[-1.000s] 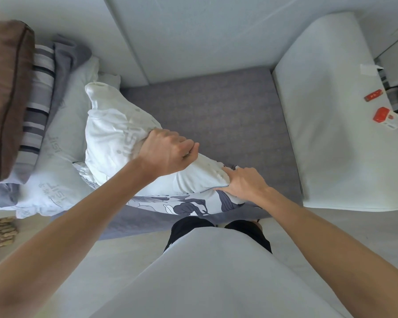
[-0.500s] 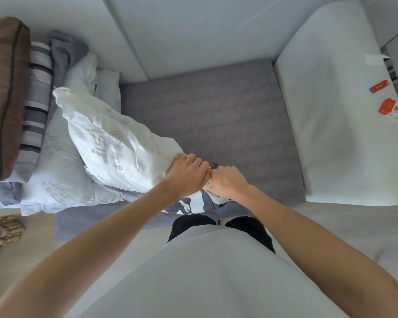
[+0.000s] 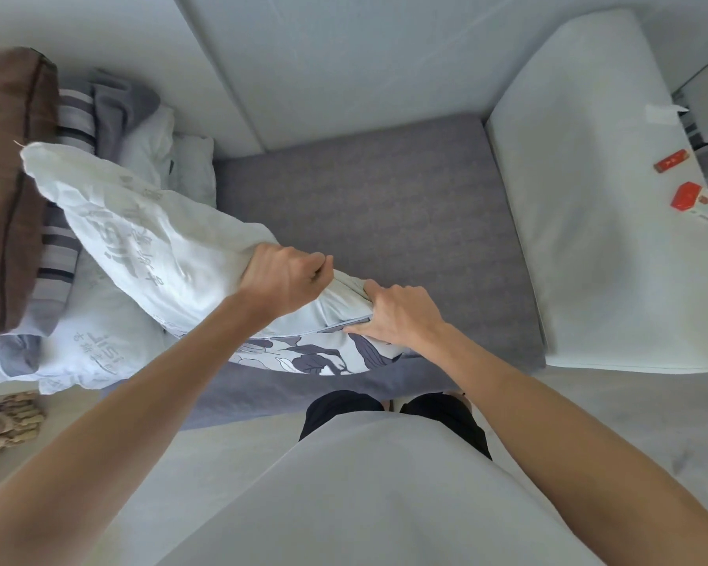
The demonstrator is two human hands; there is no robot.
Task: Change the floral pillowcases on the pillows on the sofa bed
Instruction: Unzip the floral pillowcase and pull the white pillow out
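A grey sofa bed (image 3: 385,206) filled the middle of the view, with pale back cushions at 12 o'clock and a white armrest (image 3: 581,222) at 3 o'clock carrying a red-and-white packet (image 3: 692,201) and a small red lighter (image 3: 670,160). At 9 o'clock a brown cushion (image 3: 5,185) leaned over striped bedding. The white pillow (image 3: 140,239) rose from centre toward 10 o'clock, above a second printed pillow (image 3: 82,341). The left hand (image 3: 281,277) had its grip curled tight on the pillow's near end. The right hand (image 3: 397,318) pinched the floral pillowcase (image 3: 303,353) at its opening, bunched toward 6 o'clock.
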